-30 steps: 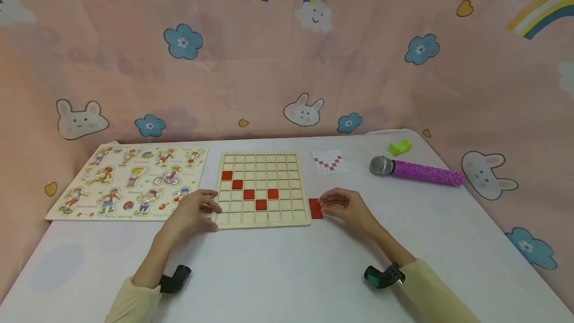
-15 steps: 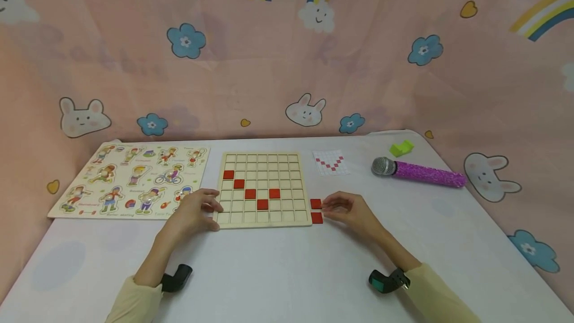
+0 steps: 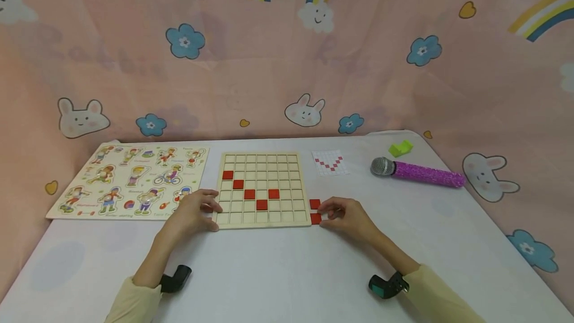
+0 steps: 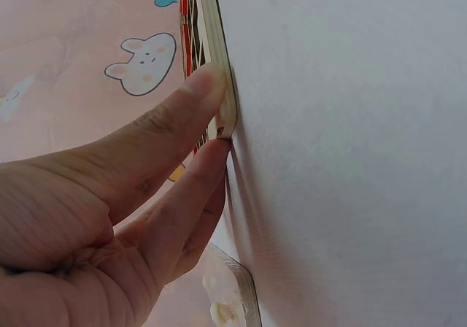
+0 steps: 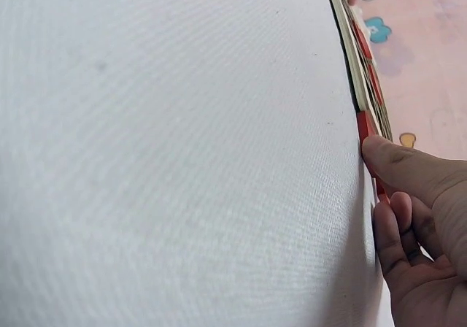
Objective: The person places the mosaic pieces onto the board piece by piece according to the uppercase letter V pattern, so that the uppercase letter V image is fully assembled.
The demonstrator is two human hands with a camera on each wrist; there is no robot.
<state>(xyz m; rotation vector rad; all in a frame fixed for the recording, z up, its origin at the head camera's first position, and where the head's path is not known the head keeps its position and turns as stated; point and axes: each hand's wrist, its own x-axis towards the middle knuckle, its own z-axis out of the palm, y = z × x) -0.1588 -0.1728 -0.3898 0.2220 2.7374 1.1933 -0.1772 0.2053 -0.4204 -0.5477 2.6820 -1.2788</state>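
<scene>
A square wooden grid board (image 3: 269, 218) lies on the table with several red square tiles (image 3: 249, 194) in its cells, in a slanting V. At its near left corner my left hand (image 3: 193, 211) holds the edge; the left wrist view shows thumb and a fingertip at the corner of the board (image 4: 219, 49). Two loose red tiles (image 3: 315, 204) lie just right of the board, one behind the other. My right hand (image 3: 350, 216) holds the nearer tile (image 3: 315, 219), thumb at its near side and fingertips by its far side. In the right wrist view, the thumb hides part of that tile (image 5: 366, 126).
A small pattern card (image 3: 331, 162) with a red V lies behind the loose tiles. Farther right are a purple microphone (image 3: 426, 172) and a lime green piece (image 3: 400, 148). A picture puzzle board (image 3: 130, 183) lies left, partly behind my left hand. A pink printed cloth (image 3: 251, 74) hangs behind.
The two loose tiles, first side by side as one red patch, now lie slightly apart. My right hand has shifted slightly nearer me, thumb now at the nearer tile. The left hand stays.
</scene>
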